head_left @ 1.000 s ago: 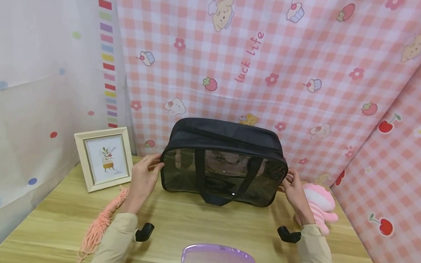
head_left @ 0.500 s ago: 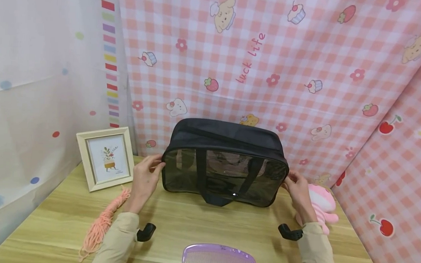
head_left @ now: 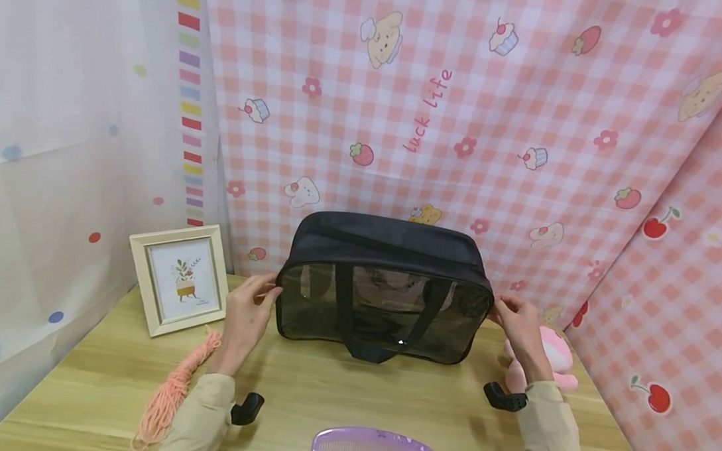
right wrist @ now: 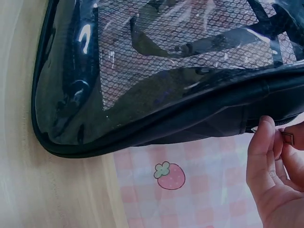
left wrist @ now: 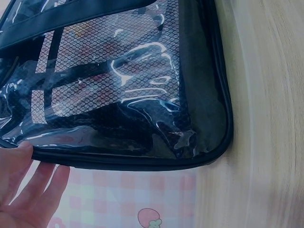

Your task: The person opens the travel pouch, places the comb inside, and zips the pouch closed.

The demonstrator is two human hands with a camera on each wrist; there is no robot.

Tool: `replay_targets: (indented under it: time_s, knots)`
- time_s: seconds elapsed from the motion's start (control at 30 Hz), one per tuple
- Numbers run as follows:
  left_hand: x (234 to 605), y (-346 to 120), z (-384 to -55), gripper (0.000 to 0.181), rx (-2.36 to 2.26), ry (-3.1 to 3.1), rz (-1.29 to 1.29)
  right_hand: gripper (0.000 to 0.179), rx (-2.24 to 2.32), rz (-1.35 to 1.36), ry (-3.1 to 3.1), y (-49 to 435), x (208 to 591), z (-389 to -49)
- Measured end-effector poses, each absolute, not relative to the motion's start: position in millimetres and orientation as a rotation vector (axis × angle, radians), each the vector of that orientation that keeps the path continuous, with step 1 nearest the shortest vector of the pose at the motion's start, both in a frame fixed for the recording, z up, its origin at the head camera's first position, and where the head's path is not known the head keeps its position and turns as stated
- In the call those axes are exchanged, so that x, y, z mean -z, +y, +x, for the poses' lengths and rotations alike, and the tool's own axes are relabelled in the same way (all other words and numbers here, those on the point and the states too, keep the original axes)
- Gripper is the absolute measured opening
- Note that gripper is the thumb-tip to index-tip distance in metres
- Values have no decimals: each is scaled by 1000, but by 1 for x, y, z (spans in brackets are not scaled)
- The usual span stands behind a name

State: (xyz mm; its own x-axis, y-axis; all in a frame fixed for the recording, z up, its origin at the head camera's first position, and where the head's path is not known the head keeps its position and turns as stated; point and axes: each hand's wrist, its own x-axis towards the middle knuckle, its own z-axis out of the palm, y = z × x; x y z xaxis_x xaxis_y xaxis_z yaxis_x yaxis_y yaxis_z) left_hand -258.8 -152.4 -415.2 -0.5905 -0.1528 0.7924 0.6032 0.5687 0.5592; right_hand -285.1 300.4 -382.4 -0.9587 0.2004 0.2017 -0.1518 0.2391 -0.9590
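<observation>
A black bag [head_left: 385, 299] with a clear, smoky front stands upright on the wood-grained table [head_left: 331, 394], between the two hands and before a pink checked cloth [head_left: 335, 118]. Its handle [head_left: 373, 353] hangs down the front face, the lower end reaching below the bottom edge of the panel. The hands are well apart, one at each end of the bag. The left hand [head_left: 247, 318] pinches the piped edge of the left end, the thumb at the front and the fingers behind, as the left wrist view shows. The right hand [head_left: 523, 331], at the right end, pinches a small metal zip pull [right wrist: 288, 138] between thumb and fingertips. Mesh [left wrist: 137, 57] is visible through the clear front. Left of the bag, a cream frame [head_left: 182, 282] stands tilted back, holding a plant print; in front of it lies a loose hank of peach yarn [head_left: 173, 391], beside the left forearm. A purple comb [head_left: 377, 438] lies in front of the bag, cut off by the lower border of the head view. A pink and white toy [head_left: 555, 352] lies at the right, partly hidden by the right hand and wrist. Beige sleeves [head_left: 551, 424] cover both forearms.
</observation>
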Motion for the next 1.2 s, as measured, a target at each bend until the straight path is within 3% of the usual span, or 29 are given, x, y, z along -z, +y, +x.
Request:
replay_targets:
  time_s: [0.23,0.47,0.67,0.87,1.2]
  knots:
    - [414,-152,-258,23,1111,-1938,-353,33,-1711,-33,-2286,302,376,-284]
    - [413,-149,-259,24,1124,-1940,-370,16,-1904,18,-2082,304,362,-284]
    - [413,-150,-258,23,1128,-1935,-346,28,-1865,134,-2080,301,348,-286]
    - [413,-151,-256,24,1139,-1951,-350,20,-1866,229,-2095,301,337,-286]
    - [412,-152,-255,23,1147,-1961,-354,39,-1617,247,-2337,298,316,-288]
